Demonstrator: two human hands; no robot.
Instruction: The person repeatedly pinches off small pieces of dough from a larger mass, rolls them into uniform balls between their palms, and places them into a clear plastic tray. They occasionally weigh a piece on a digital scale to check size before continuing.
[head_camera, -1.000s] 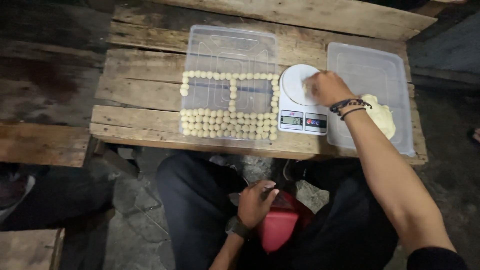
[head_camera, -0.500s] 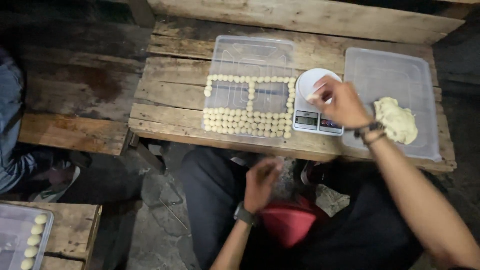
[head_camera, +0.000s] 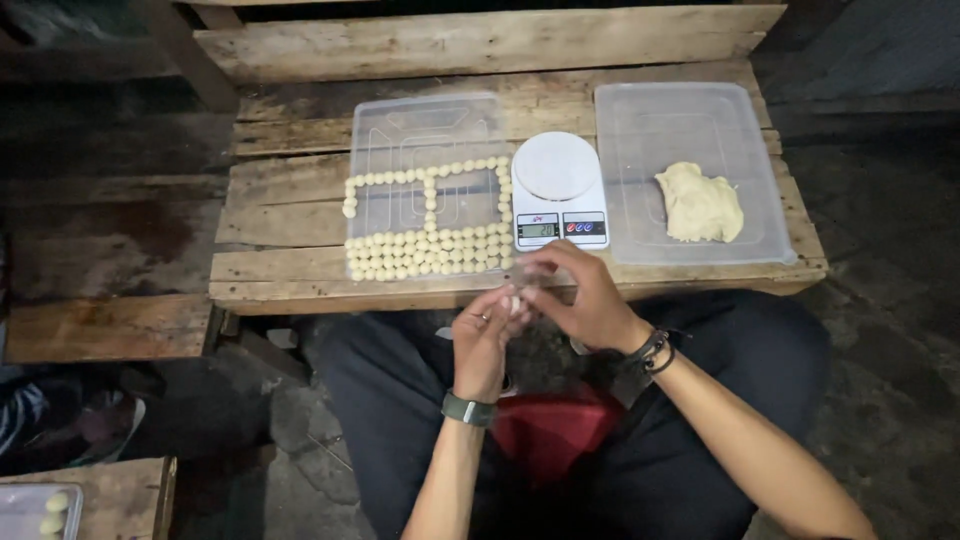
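Both hands, left hand (head_camera: 487, 335) and right hand (head_camera: 578, 300), pinched together around a tiny dough bit (head_camera: 514, 303), just off the table's (head_camera: 300, 265) front edge below the scale (head_camera: 559, 190).

A very small pale dough piece (head_camera: 514, 301) sits pressed between the fingertips of both hands, mostly hidden, just in front of the front edge of the wooden bench (head_camera: 300, 262), near its middle. Its shape is not clear; it looks roundish and cream-coloured.
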